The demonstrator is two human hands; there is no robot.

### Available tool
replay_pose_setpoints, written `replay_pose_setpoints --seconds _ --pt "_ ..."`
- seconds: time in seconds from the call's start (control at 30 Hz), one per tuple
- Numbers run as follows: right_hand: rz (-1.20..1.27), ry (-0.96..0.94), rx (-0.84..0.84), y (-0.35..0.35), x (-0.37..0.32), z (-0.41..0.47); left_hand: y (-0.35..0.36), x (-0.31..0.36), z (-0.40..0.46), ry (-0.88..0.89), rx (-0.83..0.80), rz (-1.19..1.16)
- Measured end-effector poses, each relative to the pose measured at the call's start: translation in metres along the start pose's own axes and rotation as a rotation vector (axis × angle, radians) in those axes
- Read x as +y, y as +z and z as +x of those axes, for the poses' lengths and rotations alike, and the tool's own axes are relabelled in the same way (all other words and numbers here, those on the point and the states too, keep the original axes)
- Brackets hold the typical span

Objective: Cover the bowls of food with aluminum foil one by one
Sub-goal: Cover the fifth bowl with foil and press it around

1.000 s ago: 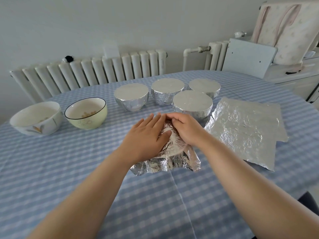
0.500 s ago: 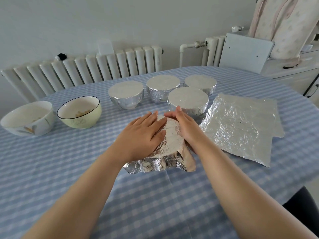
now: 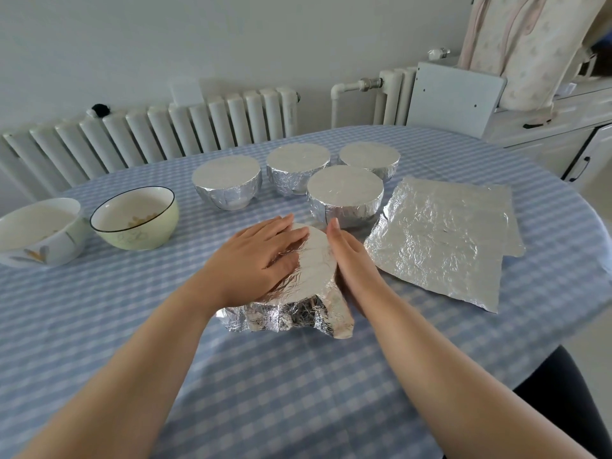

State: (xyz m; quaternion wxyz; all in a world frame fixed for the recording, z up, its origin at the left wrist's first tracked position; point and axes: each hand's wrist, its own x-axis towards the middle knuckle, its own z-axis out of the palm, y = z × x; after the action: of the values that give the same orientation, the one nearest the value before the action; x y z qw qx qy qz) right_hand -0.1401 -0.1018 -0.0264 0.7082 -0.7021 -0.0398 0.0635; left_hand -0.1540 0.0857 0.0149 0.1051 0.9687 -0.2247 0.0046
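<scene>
While both bare arms reach out over the table, the left hand (image 3: 261, 260) lies flat on top of the foil-covered bowl (image 3: 311, 270). Its fingers are straight and close together, and they press the foil down on the left part of the round top. The right hand (image 3: 351, 263) stands on its edge against the right side of the same bowl. Its fingers are straight too and point away from the person, pushing the foil against the bowl's side. Neither hand is curled around anything.

That bowl sits near the middle of the table, right in front of the person. Its foil is smooth and pale on the flat top but crinkly and shiny around the bottom, where it sticks out in loose folds.

Behind it stand four wrapped bowls (image 3: 344, 197), all round with flat pale tops and wrinkled silver sides. To the right lie flat foil sheets (image 3: 440, 240), stacked, wrinkly and square-cornered.

On the left are two bowls with no foil. The green bowl (image 3: 135, 220) is smooth with a thin dark rim and has a bit of food inside. The white bowl (image 3: 36, 233) beside it is shiny with an orange leaf picture on its side.

A blue and white checked tablecloth (image 3: 281, 376) covers the rounded table. A white ribbed radiator (image 3: 159, 134) stands against the wall behind.
</scene>
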Motion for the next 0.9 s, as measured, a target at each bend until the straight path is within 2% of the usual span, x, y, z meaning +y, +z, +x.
replay_pose_setpoints --seconds 0.33,0.9 --pt "0.142 0.118 0.117 -0.002 0.006 0.004 0.0 0.0 0.001 0.007 -0.007 -0.004" --pt "0.134 0.181 0.094 -0.013 0.006 0.014 0.0 0.0 0.003 0.003 -0.007 0.013"
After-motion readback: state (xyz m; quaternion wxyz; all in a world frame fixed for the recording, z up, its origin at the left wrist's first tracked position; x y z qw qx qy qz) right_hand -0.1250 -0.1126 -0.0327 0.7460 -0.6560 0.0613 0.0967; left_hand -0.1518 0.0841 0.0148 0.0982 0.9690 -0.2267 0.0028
